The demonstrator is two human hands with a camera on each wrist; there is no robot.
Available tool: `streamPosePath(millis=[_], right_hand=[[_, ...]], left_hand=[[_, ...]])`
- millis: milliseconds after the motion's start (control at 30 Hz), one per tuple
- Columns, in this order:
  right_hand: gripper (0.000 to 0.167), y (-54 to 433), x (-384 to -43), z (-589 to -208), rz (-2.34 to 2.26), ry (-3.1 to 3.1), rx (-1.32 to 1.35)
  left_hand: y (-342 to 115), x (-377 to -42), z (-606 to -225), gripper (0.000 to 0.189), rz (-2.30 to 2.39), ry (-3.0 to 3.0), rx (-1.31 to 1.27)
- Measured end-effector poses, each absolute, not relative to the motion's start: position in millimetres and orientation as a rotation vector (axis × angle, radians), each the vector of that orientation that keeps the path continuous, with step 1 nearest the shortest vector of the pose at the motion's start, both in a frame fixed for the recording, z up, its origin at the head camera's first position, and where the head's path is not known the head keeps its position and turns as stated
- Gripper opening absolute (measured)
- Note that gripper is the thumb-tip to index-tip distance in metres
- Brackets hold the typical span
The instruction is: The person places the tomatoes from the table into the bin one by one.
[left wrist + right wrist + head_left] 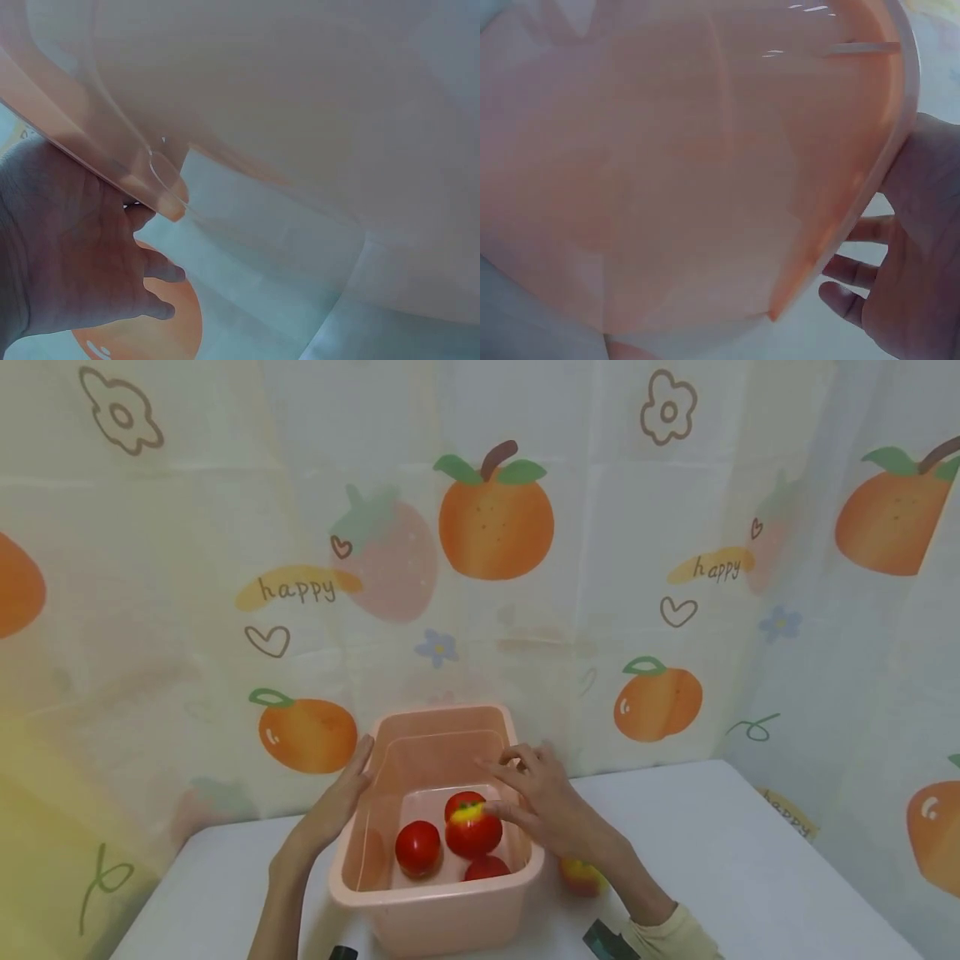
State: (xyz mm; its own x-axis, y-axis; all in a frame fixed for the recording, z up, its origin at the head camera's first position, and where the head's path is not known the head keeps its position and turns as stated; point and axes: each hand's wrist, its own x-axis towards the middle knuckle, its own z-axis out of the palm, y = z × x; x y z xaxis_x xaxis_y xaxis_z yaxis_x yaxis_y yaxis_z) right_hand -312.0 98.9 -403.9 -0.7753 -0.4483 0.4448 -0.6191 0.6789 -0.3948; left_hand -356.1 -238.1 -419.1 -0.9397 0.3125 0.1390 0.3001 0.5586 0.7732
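Note:
A pink plastic bin (442,914) stands on the table with several red fruits in it. A round red fruit (418,848) lies at the left; beside it, a red fruit with a yellow top (473,832) partly covers another. My left hand (335,806) rests against the bin's left rim with fingers extended; the left wrist view shows that hand (82,232) partly hidden by the rim. Over the right rim is my right hand (543,797), fingers spread, thumb and forefinger reaching above the inside. In the right wrist view, its fingers (853,271) show beyond the rim.
A red-and-yellow fruit (581,877) sits on the white table (697,835) right of the bin, partly behind my right forearm. Behind the table hangs a curtain (570,610) printed with oranges and flowers. A dark strap (609,941) shows near the right sleeve.

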Motion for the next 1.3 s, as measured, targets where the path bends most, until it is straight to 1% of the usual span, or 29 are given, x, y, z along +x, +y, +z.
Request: streamPosePath(millis=[100,300,467,600,700,900,1000,1100,1167,1300], right_hand=[[0.056,100.8,-310.8,-403.1,0.800,-2.603,0.811],[0.055,108.2,-307.7,-398.6,0.838,-2.639,0.721],[0.054,119.2,-305.9,-390.6,0.765,-2.621,0.720],[0.053,135.0,-305.0,-383.0,0.679,-2.607,0.670],[0.059,150.4,-301.6,-376.6,0.636,-2.662,0.612],[0.083,178.5,-291.6,-366.8,0.642,-2.941,0.501],[0.091,187.1,-290.0,-366.3,0.663,-3.065,0.426],[0.094,192.8,-290.8,-368.4,0.644,-3.162,0.357],[0.093,195.3,-292.0,-370.5,0.598,-3.214,0.323],[0.083,195.3,-294.8,-375.3,0.484,-3.341,0.230]], left_hand=[[-237.7,-355.7,-419.3,0.068,1.366,2.757,0.544],[-237.1,-354.7,-420.0,0.067,1.378,2.740,0.530],[-237.3,-354.7,-420.9,0.065,1.365,2.740,0.517],[-237.5,-354.8,-420.9,0.064,1.374,2.735,0.505],[-237.3,-354.8,-420.5,0.065,1.376,2.732,0.495],[-236.0,-355.2,-419.8,0.067,1.389,2.729,0.499],[-235.8,-355.3,-420.3,0.067,1.400,2.725,0.505],[-236.3,-354.9,-420.9,0.067,1.403,2.719,0.500],[-236.8,-354.9,-421.0,0.067,1.413,2.713,0.501],[-237.9,-355.4,-421.2,0.066,1.422,2.706,0.501]])
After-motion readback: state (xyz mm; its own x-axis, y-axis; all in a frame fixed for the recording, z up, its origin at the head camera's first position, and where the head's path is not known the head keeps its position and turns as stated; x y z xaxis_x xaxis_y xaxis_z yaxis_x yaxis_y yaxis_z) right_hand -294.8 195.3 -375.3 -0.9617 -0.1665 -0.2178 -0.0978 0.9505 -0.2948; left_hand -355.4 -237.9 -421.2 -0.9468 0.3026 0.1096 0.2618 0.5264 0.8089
